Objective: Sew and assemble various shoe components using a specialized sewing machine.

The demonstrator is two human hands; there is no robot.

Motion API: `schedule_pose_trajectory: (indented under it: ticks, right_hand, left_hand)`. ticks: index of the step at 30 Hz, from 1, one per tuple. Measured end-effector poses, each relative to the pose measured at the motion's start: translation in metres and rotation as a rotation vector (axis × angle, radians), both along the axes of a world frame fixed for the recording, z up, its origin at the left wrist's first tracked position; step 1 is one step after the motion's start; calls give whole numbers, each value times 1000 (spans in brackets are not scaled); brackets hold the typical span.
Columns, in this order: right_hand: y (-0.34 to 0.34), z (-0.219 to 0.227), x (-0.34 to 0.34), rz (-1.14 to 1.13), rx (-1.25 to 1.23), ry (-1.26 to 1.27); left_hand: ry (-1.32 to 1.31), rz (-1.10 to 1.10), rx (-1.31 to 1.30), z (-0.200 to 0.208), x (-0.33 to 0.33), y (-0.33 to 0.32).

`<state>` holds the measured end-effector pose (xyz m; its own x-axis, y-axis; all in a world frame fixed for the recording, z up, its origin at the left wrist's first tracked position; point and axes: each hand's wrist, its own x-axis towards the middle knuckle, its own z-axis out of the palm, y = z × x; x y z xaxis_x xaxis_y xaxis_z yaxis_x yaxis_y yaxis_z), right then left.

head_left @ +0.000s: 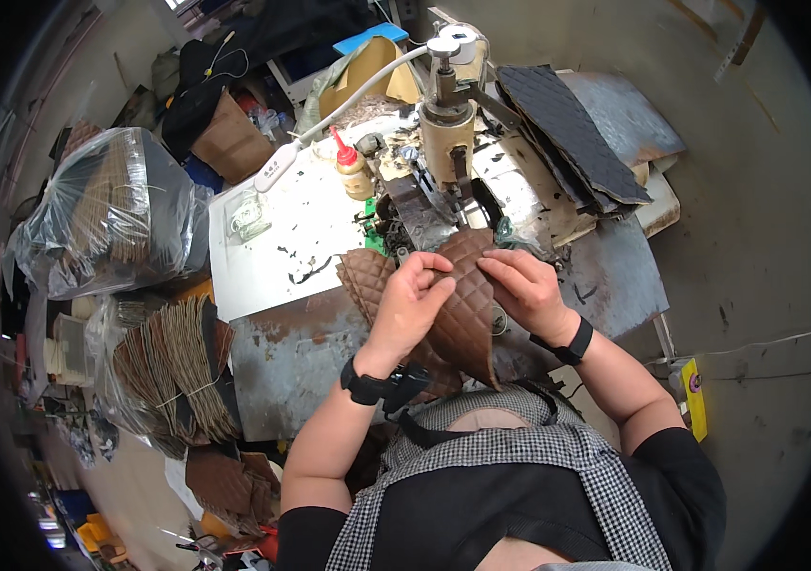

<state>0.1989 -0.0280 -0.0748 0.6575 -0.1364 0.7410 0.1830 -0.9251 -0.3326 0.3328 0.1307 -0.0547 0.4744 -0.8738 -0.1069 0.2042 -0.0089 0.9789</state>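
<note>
I see the left hand (410, 303) and right hand (527, 288) pinching a brown quilted piece (465, 319), just near of the tall machine (446, 143). They seem to be lining it up; next needs slow, steady guiding.

Workshop; bench-mounted machine (446, 143); scrap-strewn white board (245, 249); metal-topped table (277, 366); tied stack of layered pieces (172, 366)

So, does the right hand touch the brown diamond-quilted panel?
Touching. The head view shows the right hand with its fingertips on the brown diamond-quilted panel, at the upper right edge, without visible gap.
</note>
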Motion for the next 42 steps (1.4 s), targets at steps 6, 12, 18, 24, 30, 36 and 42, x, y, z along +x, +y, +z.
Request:
schedule_pose_trajectory:
  ticks: [6, 12, 18, 24, 30, 36, 42]
  right_hand:
    - [17, -1, 16, 82, -11, -26]
    - [9, 5, 19, 27, -32, -15]
    - [-6, 9, 7, -74, -98, 13]
    - [-18, 43, -14, -58, 64, 98]
    - [-85, 133, -34, 44, 938, 131]
    - [-175, 121, -42, -251, 1125, 397]
    - [-188, 96, -40, -383, 993, 545]
  left_hand:
    - [18, 44, 71, 1, 30, 12]
    - [-48, 67, 22, -5, 31, -2]
    - [-104, 32, 29, -16, 22, -21]
    - [-129, 11, -18, 6, 8, -25]
    - [-179, 206, 88, -1, 33, 17]
    - [-737, 377, 285, -67, 67, 46]
    - [-772, 351, 614, -112, 83, 57]
